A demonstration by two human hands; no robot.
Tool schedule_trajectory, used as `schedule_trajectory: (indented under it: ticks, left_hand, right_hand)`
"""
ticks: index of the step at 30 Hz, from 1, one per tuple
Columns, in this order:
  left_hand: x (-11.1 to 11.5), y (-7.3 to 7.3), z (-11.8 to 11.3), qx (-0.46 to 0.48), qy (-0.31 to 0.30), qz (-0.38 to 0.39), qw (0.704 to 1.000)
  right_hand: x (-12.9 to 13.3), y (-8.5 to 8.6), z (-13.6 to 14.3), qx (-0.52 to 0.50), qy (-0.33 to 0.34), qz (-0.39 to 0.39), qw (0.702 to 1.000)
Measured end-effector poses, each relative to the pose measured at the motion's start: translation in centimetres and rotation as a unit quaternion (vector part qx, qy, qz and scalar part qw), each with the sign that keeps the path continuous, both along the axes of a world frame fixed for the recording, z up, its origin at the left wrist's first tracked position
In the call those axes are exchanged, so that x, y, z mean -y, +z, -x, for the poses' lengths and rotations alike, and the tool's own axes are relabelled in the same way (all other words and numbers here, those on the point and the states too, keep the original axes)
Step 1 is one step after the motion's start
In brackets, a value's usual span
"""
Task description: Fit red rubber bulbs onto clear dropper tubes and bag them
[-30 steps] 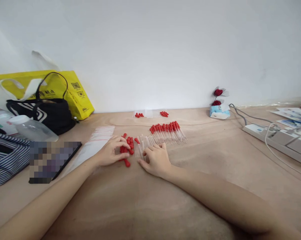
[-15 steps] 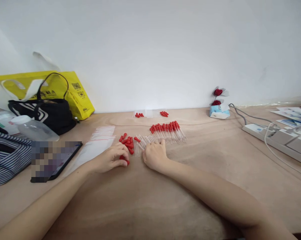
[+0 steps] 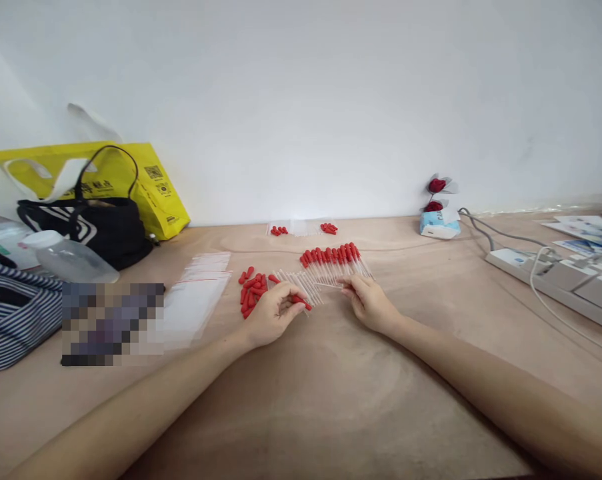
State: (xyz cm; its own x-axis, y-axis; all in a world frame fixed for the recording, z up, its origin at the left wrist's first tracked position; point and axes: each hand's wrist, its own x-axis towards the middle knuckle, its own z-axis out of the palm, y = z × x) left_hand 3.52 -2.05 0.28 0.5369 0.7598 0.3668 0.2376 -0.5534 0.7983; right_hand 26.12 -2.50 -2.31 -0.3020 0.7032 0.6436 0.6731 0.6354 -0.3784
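Between the thumb and fingers of my left hand point(image 3: 275, 315) is a red rubber dropper bulb point(image 3: 301, 303). My right hand point(image 3: 371, 304) pinches a thin clear dropper tube point(image 3: 327, 285), which points left, apart from the bulb. Loose red bulbs point(image 3: 251, 291) lie in a pile just beyond my left wrist. Bare clear tubes point(image 3: 305, 283) are spread side by side between the hands, partly covered by my left fingers. Behind them, droppers with red bulbs fitted point(image 3: 333, 256) form a slanting row.
Clear zip bags point(image 3: 195, 300) lie left of the bulbs, beside a blurred phone-like slab point(image 3: 113, 325). Small bags with red bulbs point(image 3: 279, 231) rest by the wall. Bags and a plastic bottle point(image 3: 73, 257) crowd the left; a power strip point(image 3: 541, 273) with cables lies right.
My left hand has moved right from the bulb pile, carrying a red bulb. My right hand has shifted right off the bare tubes and now holds one up, angled leftward.
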Motion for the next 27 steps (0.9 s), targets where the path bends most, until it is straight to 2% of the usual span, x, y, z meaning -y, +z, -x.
schedule_trajectory:
  ticks: [3,6,9,14,19,27]
  left_hand:
    - [-0.1,-1.0,-0.6,0.023,0.022,-0.022,0.999]
    - [-0.1,-1.7,-0.4,0.03,0.062,-0.022,0.997]
    - [-0.1,-1.7,-0.2,0.019,0.099,-0.039,0.994]
    - [0.0,-1.2,-0.4,-0.003,0.152,-0.112,0.982]
    - [0.0,-1.2,-0.5,0.0,0.15,-0.127,0.981]
    - [-0.2,-1.2,-0.3,-0.058,0.138,-0.191,0.97]
  right_hand:
    - [0.3,-0.5,-0.1,0.029,0.003,-0.024,0.999]
    - [0.6,-0.7,0.5,0.039,-0.003,-0.014,0.999]
    - [0.8,-0.6,0.9,0.021,-0.001,-0.005,1.0]
    - [1.3,-0.4,1.2,0.021,0.016,-0.01,1.0]
    - [1.6,-0.5,1.5,0.048,0.026,-0.006,0.998]
    - [1.5,-0.3,1.6,0.063,0.042,-0.011,0.997]
